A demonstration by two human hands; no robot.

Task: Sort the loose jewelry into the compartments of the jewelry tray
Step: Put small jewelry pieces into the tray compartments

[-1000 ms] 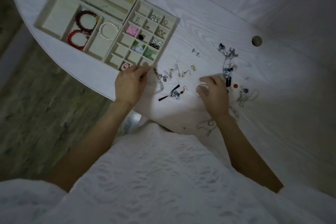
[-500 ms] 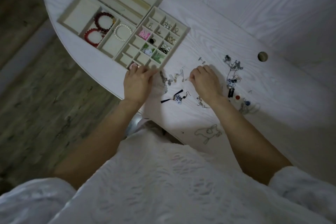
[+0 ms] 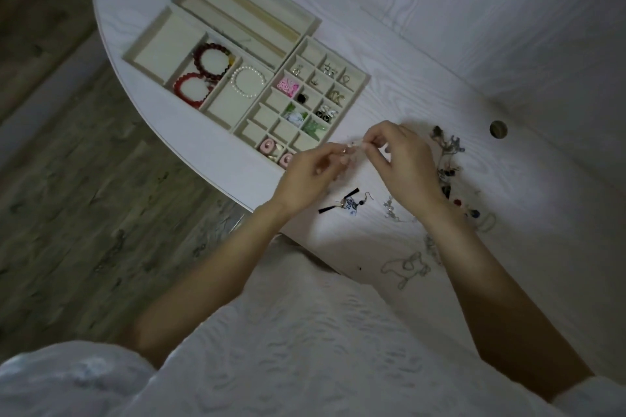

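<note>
head view: left hand [image 3: 305, 176] and right hand [image 3: 403, 162] together pinch a tiny pale earring [image 3: 355, 144], raised above the white woodgrain table [image 3: 440, 61] at the 5 o'clock corner of the cream felt jewelry tray [image 3: 306, 32]. so small, it could slip and fall.

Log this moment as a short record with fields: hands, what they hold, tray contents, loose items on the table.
left hand: raised over the table edge, pinching a small pale piece
right hand: pinching the same small piece, too blurred to identify
jewelry tray: on the table, left of the hands
bracelets: two red bracelets share one compartment, pearl bracelet in the next
loose items: black tassel earring below the hands, tangled pile to the right, thin chain near the table edge
</note>
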